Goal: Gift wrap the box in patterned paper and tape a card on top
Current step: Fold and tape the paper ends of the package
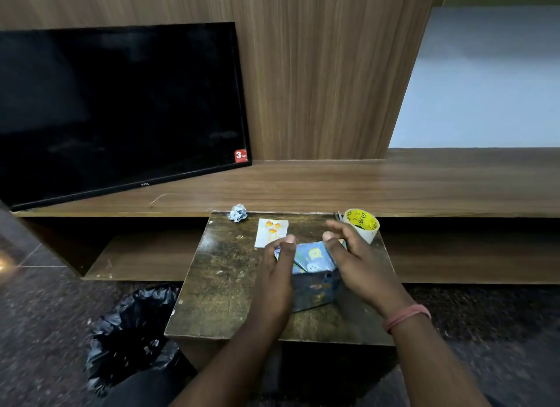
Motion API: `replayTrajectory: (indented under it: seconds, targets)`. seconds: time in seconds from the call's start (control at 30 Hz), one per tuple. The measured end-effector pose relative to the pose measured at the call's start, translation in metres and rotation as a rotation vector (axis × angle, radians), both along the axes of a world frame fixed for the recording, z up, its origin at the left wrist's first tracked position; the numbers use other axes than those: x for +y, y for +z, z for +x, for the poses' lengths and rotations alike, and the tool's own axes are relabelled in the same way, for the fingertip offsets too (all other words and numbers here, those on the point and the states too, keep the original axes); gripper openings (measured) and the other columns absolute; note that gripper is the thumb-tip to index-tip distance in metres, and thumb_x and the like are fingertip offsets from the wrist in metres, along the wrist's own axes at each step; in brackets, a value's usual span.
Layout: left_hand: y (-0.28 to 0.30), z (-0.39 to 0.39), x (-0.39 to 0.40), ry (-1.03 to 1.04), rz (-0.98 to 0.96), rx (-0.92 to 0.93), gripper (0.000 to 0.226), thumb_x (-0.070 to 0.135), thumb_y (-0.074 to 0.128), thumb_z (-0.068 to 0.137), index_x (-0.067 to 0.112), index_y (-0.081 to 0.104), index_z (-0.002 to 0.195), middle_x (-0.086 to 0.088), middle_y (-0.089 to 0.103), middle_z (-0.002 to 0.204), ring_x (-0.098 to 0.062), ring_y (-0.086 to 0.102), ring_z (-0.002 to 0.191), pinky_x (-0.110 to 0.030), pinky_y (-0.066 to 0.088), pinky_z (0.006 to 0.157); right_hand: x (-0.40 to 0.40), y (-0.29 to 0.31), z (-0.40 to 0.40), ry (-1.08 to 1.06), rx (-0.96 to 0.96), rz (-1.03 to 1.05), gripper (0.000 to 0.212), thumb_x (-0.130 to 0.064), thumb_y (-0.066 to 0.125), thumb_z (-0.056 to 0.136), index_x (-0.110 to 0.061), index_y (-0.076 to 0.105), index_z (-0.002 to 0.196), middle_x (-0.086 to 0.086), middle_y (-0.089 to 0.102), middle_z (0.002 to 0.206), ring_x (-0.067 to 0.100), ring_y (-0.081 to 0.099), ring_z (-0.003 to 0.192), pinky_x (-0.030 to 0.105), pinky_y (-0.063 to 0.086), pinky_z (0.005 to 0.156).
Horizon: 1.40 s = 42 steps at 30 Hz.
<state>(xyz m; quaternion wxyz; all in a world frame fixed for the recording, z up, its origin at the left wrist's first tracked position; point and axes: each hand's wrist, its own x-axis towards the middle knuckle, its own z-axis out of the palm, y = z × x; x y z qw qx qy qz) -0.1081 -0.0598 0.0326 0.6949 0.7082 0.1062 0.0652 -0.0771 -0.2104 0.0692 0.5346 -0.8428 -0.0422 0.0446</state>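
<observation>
A small box wrapped in blue patterned paper stands in the middle of a dark worn stool top. My left hand presses flat against the box's left side, fingers straight, the fingertips at its top far edge. My right hand lies over the box's right top corner with its thumb on the paper and its fingers spread and lifted. A white card with orange shapes lies just behind the box to the left. A roll of clear tape with a yellow core stands at the stool's far right corner.
A crumpled ball of blue paper sits at the stool's far edge. Behind runs a long wooden shelf unit with a black TV leaning on it at the left. A black plastic bag lies on the floor left of the stool.
</observation>
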Motion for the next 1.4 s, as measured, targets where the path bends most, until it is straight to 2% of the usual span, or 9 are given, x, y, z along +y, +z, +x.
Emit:
replayTrajectory:
  seconds: [0.1, 0.27, 0.4, 0.53, 0.67, 0.9, 1.07, 1.3, 1.4]
  targets:
    - [0.002, -0.002, -0.008, 0.063, -0.030, -0.049, 0.022, 0.046, 0.063, 0.096, 0.026, 0.070, 0.097, 0.008, 0.074, 0.094, 0.000, 0.067, 0.086, -0.027, 0.049, 0.083, -0.007, -0.004, -0.001, 0.024, 0.102, -0.017, 0.035, -0.053, 0.039, 0.103, -0.043, 0.051, 0.135, -0.013, 0.055, 0.134, 0.005, 0.050, 0.121, 0.026, 0.036, 0.101]
    - [0.012, 0.000, -0.001, -0.019, 0.042, -0.276, 0.036, 0.051, 0.048, 0.095, 0.016, 0.058, 0.094, -0.004, 0.063, 0.084, -0.018, 0.058, 0.079, -0.044, 0.047, 0.077, -0.014, 0.003, 0.000, 0.085, 0.017, 0.176, 0.026, -0.050, 0.047, 0.101, -0.051, 0.058, 0.125, -0.026, 0.061, 0.131, -0.006, 0.050, 0.128, 0.032, 0.035, 0.116]
    - [0.023, 0.006, 0.005, -0.023, 0.101, -0.381, 0.027, 0.033, 0.043, 0.104, 0.012, 0.055, 0.094, -0.012, 0.059, 0.085, -0.020, 0.054, 0.076, -0.043, 0.045, 0.073, -0.002, -0.001, -0.001, 0.098, 0.005, 0.522, 0.030, -0.043, 0.061, 0.096, -0.043, 0.063, 0.126, -0.014, 0.069, 0.123, 0.004, 0.060, 0.121, 0.037, 0.041, 0.112]
    - [0.022, 0.011, 0.013, -0.029, 0.096, -0.384, 0.027, 0.031, 0.040, 0.106, 0.009, 0.051, 0.093, -0.018, 0.053, 0.084, -0.033, 0.051, 0.077, -0.052, 0.044, 0.074, 0.012, -0.005, -0.006, 0.114, -0.011, 0.697, 0.030, -0.013, 0.053, 0.103, -0.026, 0.063, 0.127, 0.000, 0.075, 0.111, 0.019, 0.068, 0.110, 0.039, 0.048, 0.100]
    - [0.025, 0.010, 0.014, -0.063, 0.082, -0.373, 0.030, 0.034, 0.038, 0.106, 0.011, 0.053, 0.095, -0.003, 0.056, 0.083, -0.022, 0.052, 0.077, -0.040, 0.043, 0.073, 0.014, -0.004, -0.007, 0.093, -0.001, 0.790, 0.031, -0.003, 0.044, 0.105, -0.017, 0.063, 0.125, 0.014, 0.070, 0.119, 0.025, 0.067, 0.112, 0.034, 0.052, 0.093]
    - [0.024, 0.013, 0.021, -0.205, 0.085, -0.168, 0.057, 0.074, 0.065, 0.076, 0.044, 0.057, 0.124, 0.005, 0.059, 0.130, -0.018, 0.059, 0.123, -0.047, 0.046, 0.109, 0.017, 0.002, -0.011, 0.035, -0.012, 0.996, 0.031, -0.011, 0.050, 0.098, 0.002, 0.056, 0.125, 0.006, 0.072, 0.100, 0.020, 0.068, 0.097, 0.030, 0.057, 0.084]
    - [0.023, 0.014, 0.029, -0.279, 0.035, -0.130, 0.051, 0.056, 0.068, 0.084, 0.045, 0.055, 0.132, 0.009, 0.057, 0.139, -0.002, 0.061, 0.121, -0.031, 0.047, 0.106, 0.020, 0.000, -0.013, 0.053, -0.048, 1.002, 0.033, -0.014, 0.050, 0.096, 0.004, 0.055, 0.124, 0.004, 0.073, 0.098, 0.015, 0.069, 0.093, 0.026, 0.056, 0.078]
    - [0.016, 0.017, 0.028, -0.245, 0.089, -0.184, 0.023, 0.044, 0.061, 0.092, 0.032, 0.060, 0.112, 0.019, 0.067, 0.108, -0.004, 0.059, 0.096, -0.032, 0.046, 0.091, 0.026, -0.022, -0.009, -0.054, -0.036, 0.807, 0.025, 0.000, 0.044, 0.105, -0.009, 0.061, 0.120, 0.005, 0.070, 0.118, 0.019, 0.065, 0.107, 0.034, 0.051, 0.092]
    - [0.019, 0.017, 0.026, -0.244, 0.041, -0.222, 0.032, 0.052, 0.058, 0.093, 0.034, 0.061, 0.120, 0.006, 0.069, 0.118, -0.018, 0.065, 0.106, -0.035, 0.050, 0.090, 0.027, -0.020, -0.007, -0.065, -0.032, 0.906, 0.024, -0.013, 0.055, 0.102, -0.008, 0.061, 0.125, 0.016, 0.063, 0.133, 0.029, 0.062, 0.118, 0.044, 0.049, 0.101]
